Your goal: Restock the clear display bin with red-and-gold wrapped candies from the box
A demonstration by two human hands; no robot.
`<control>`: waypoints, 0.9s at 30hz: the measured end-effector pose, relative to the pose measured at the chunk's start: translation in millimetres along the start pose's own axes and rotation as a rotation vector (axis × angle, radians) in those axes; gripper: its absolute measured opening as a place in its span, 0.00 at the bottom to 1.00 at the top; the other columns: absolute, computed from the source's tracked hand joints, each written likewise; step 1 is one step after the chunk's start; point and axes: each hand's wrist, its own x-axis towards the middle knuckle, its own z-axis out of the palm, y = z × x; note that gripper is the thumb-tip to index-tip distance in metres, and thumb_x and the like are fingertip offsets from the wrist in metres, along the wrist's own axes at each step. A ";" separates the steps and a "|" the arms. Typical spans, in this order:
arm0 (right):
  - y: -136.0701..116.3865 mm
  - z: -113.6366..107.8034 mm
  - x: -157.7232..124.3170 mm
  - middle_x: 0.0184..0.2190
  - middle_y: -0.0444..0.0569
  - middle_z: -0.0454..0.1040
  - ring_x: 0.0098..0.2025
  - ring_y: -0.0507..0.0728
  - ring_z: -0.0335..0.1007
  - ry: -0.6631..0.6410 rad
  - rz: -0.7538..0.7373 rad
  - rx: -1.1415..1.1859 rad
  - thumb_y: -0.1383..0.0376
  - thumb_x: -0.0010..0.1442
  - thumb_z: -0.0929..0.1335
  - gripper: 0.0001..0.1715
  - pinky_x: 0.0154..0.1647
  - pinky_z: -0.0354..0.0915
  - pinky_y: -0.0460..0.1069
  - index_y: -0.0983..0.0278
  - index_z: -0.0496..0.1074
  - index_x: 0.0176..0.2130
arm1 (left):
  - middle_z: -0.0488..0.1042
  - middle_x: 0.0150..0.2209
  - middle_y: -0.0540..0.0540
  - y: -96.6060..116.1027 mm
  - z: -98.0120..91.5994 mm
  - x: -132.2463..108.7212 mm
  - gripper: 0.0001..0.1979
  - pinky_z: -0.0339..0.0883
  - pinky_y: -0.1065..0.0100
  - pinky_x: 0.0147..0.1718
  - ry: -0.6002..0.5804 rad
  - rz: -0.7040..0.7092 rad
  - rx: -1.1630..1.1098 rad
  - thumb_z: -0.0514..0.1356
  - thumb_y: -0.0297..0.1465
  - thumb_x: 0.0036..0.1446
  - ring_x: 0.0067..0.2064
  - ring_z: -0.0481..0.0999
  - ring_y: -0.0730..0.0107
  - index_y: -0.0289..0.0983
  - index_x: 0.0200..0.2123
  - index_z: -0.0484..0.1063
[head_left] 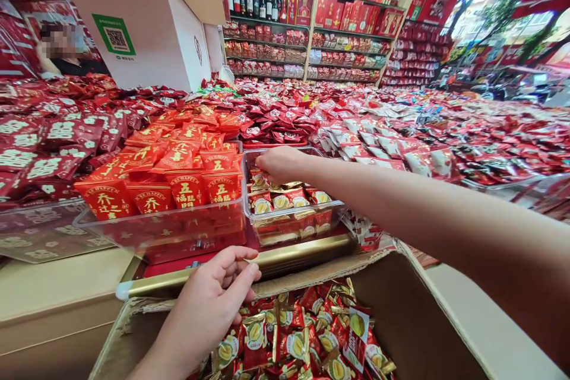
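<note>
My left hand (214,297) is over an open cardboard box (427,303) of red and gold wrapped candies (294,338) with durian pictures. Its fingers are curled in towards the thumb, and whatever they may hold is hidden. My right hand (282,164) reaches into the back left of a clear plastic tray (294,212), where similar candies (285,199) lie in rows. The fingers of this hand are bent downwards; their tips and anything between them are out of sight.
Left of the tray, orange-red packets (182,166) fill another clear bin (160,231). A gold rail (307,252) runs between bins and box. A white box with a QR code (129,24) stands behind. Shelves (307,18) and a person (66,50) are further back.
</note>
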 end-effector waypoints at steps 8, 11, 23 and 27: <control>8.0 -1.5 6.5 0.33 0.57 0.71 0.36 0.60 0.67 -0.077 0.042 -0.021 0.68 0.47 0.63 0.14 0.30 0.62 0.50 0.68 0.69 0.37 | 0.71 0.28 0.49 -3.3 -2.8 1.9 0.12 0.62 0.77 0.12 -0.033 0.006 0.008 0.54 0.35 0.50 0.25 0.69 0.72 0.38 0.39 0.63; 13.3 -5.9 1.5 0.32 0.56 0.71 0.34 0.60 0.68 -0.084 0.052 -0.044 0.68 0.47 0.63 0.13 0.29 0.62 0.50 0.67 0.69 0.36 | 0.70 0.28 0.48 -2.1 -3.5 3.4 0.12 0.62 0.77 0.12 -0.037 0.007 0.013 0.53 0.36 0.50 0.24 0.69 0.72 0.38 0.39 0.62; -12.5 9.9 20.2 0.35 0.55 0.70 0.36 0.57 0.67 -0.006 0.007 0.131 0.62 0.47 0.66 0.15 0.33 0.60 0.47 0.69 0.69 0.35 | 0.70 0.25 0.49 0.7 3.8 -2.0 0.11 0.58 0.80 0.10 0.078 0.007 -0.074 0.55 0.34 0.47 0.22 0.68 0.74 0.37 0.35 0.66; -6.2 5.2 17.6 0.32 0.51 0.71 0.33 0.55 0.66 -0.100 0.043 0.236 0.56 0.44 0.68 0.19 0.28 0.57 0.45 0.67 0.70 0.33 | 0.70 0.26 0.49 -0.5 1.3 -0.4 0.11 0.59 0.79 0.10 0.023 -0.009 -0.086 0.56 0.34 0.47 0.22 0.68 0.73 0.37 0.36 0.66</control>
